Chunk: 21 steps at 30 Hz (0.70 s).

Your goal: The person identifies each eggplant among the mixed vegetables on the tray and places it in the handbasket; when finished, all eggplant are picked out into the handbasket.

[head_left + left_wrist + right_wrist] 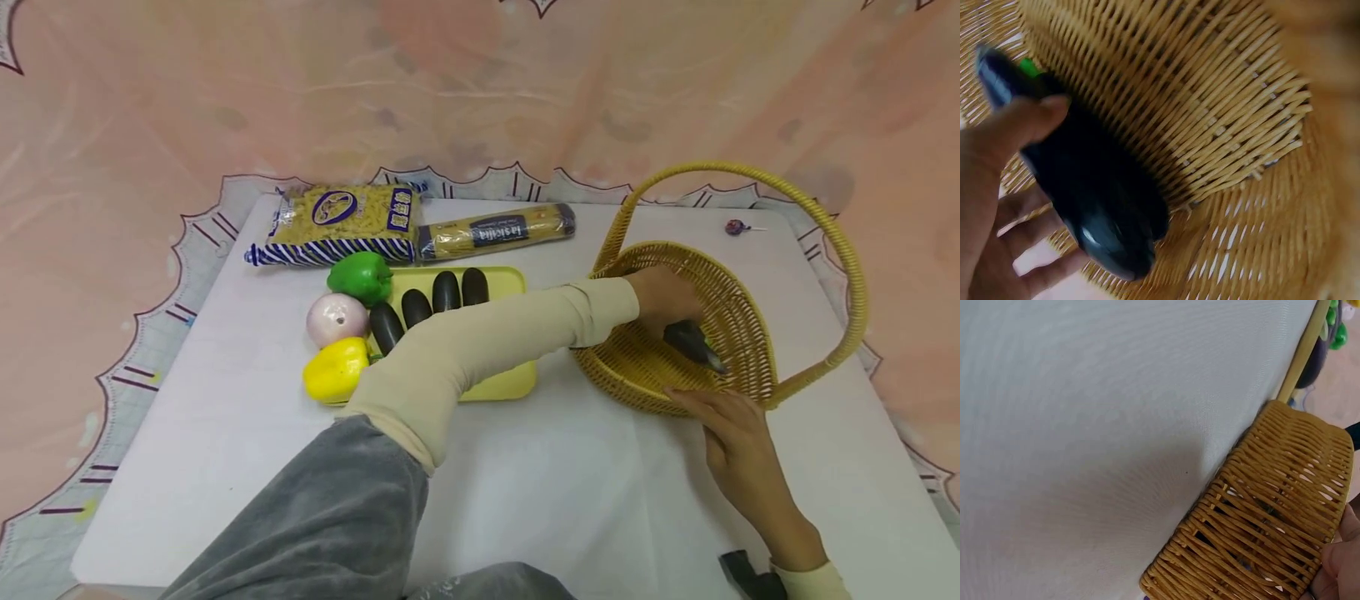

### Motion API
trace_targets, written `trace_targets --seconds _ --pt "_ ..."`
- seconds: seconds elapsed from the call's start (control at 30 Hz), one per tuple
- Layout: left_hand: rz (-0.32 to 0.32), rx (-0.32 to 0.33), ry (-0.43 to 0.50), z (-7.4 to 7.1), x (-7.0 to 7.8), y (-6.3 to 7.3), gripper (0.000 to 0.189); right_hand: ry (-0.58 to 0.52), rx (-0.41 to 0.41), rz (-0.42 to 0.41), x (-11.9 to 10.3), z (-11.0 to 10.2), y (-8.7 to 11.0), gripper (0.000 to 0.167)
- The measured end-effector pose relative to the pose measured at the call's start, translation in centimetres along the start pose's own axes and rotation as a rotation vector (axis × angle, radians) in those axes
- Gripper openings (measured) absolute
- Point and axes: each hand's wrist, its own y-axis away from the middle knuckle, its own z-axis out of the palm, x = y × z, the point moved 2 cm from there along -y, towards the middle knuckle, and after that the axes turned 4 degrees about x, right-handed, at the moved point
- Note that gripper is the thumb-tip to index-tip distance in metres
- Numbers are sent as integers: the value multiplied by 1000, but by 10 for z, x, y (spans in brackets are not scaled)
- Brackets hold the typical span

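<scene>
Inside the wicker basket (652, 400), my left hand (663, 296) holds a dark eggplant (693, 346). The left wrist view has the thumb laid across the eggplant (1094, 206) and the fingers spread behind it, close over the woven bottom. A second dark shape with a green stem (1029, 67) lies right alongside, partly hidden by the held one. My right hand (738, 433) grips the near rim of the basket, its thumb against the outer wall (1260, 512) in the right wrist view.
A yellow tray (517, 379) with several eggplants (446, 292) lies left, partly under my left sleeve. Beside it are a green pepper (362, 277), an onion (337, 320) and a yellow pepper (335, 371). Behind are pasta bags (337, 225), (498, 231). The basket handle (851, 275) arches right; a lollipop (737, 226) lies beyond.
</scene>
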Motion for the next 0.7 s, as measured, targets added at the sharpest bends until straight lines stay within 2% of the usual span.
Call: trace_targets --seconds 0.17,0.43,0.7 --pt "-6 -37 -49 -3 -4 -10 51 4 15 -6 -1 -1 0 66" --pt "-21 -43 -63 -3 -8 -16 60 0 13 -6 0 0 -1 65" --pt "-39 -23 -84 0 -5 -20 73 0 10 2 0 1 0 64"
